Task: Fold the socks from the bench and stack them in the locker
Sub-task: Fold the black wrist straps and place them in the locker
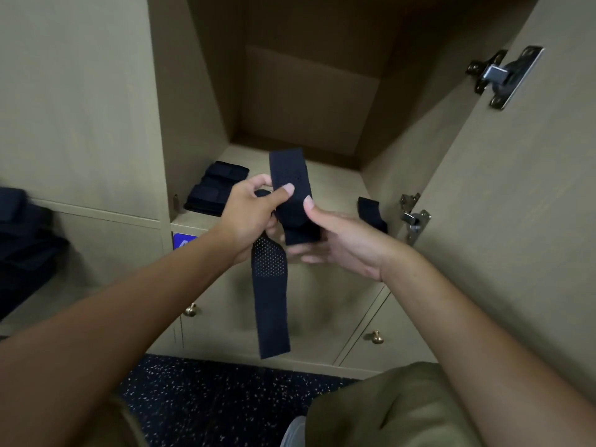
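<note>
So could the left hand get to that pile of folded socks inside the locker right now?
Probably not straight away. The path to the folded stack looks open, with the locker door swung aside, but the left hand is busy pinching the dark sock together with the right hand.

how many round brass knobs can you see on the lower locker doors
2: one knob on the door below the left hand, one on the door under the right forearm. Arms may hide others.
</note>
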{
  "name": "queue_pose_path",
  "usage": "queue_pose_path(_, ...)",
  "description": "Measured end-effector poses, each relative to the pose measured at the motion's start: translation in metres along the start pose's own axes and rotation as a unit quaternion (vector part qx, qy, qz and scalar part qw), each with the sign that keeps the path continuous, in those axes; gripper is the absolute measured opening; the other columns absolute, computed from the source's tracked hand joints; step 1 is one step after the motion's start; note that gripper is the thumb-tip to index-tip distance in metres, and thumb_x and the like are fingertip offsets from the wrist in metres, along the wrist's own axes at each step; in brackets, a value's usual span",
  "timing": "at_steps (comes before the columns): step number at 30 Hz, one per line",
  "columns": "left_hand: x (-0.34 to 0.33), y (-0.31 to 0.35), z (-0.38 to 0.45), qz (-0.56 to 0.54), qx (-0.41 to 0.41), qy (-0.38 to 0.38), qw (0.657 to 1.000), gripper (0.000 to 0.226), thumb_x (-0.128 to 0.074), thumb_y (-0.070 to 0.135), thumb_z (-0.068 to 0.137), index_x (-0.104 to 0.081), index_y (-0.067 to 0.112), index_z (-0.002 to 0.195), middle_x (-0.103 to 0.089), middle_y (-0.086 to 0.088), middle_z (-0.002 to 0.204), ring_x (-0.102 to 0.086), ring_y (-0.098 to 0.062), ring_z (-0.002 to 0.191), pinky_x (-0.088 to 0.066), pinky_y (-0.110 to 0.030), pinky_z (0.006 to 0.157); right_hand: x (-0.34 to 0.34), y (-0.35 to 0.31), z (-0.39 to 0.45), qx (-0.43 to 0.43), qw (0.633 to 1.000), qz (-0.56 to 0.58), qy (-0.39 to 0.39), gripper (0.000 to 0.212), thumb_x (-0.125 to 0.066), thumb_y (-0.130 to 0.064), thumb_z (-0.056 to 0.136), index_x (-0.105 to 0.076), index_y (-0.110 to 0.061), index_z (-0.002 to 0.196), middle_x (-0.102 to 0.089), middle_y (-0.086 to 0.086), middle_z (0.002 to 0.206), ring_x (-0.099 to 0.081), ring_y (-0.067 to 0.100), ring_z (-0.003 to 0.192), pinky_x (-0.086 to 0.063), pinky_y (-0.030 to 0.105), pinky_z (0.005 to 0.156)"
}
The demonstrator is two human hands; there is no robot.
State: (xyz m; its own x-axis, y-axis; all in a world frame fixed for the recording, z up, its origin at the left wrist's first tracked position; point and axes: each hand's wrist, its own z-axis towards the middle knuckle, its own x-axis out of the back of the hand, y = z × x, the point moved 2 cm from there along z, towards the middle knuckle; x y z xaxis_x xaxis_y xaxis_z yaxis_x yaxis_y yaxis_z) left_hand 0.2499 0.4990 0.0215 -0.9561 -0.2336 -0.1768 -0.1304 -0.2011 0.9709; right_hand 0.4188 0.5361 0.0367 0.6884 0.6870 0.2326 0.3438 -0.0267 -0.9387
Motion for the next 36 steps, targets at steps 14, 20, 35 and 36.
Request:
queue_pose_path(14,-0.052,-0.017,0.038,-0.034,0.016,-0.032,0.999,0.023,-0.065,0.016,0.1,-0.064,0.0,0.116,-0.079,-0.011,0.092,-0.077,-0.019,0.081,-0.059,-0.027,0.066,0.012,0.025,-0.041,-0.057,0.984,-0.041,0.166,0.016,-0.079,-0.005,0.087,-0.07,-0.011,0.098,-0.075,0.009,0.094,-0.071,0.015,0.073,-0.063,0.03,0.072)
queue_pose_path(20,-0.057,-0.005,0.072,0.092,-0.02,-0.064,0.994,0.012,-0.066,0.013,0.099,-0.061,0.007,0.109,-0.078,-0.006,0.096,-0.077,-0.015,0.086,-0.058,-0.022,0.07,0.017,0.036,-0.051,-0.059,0.975,-0.087,0.197,0.024,-0.079,-0.009,0.087,-0.069,-0.009,0.108,-0.074,0.01,0.103,-0.069,0.017,0.08,-0.055,0.023,0.06)
queue_pose_path(35,-0.15,-0.055,0.137,0.168,0.13,-0.124,0.969,0.025,-0.079,0.004,0.087,-0.057,0.012,0.096,-0.066,-0.015,0.123,-0.068,-0.028,0.11,-0.064,-0.031,0.068,0.018,0.045,-0.047,-0.111,0.955,-0.221,0.162,0.026,-0.076,-0.015,0.09,-0.058,-0.032,0.081,-0.069,-0.002,0.096,-0.07,0.021,0.096,-0.059,0.045,0.093)
queue_pose_path(36,-0.152,-0.058,0.138,0.168,0.135,-0.12,0.969,0.027,-0.079,0.004,0.087,-0.053,0.012,0.088,-0.065,-0.015,0.123,-0.068,-0.029,0.111,-0.064,-0.03,0.067,0.018,0.046,-0.048,-0.116,0.954,-0.23,0.154,0.027,-0.075,-0.016,0.091,-0.058,-0.033,0.08,-0.068,-0.003,0.097,-0.07,0.022,0.097,-0.058,0.045,0.094)
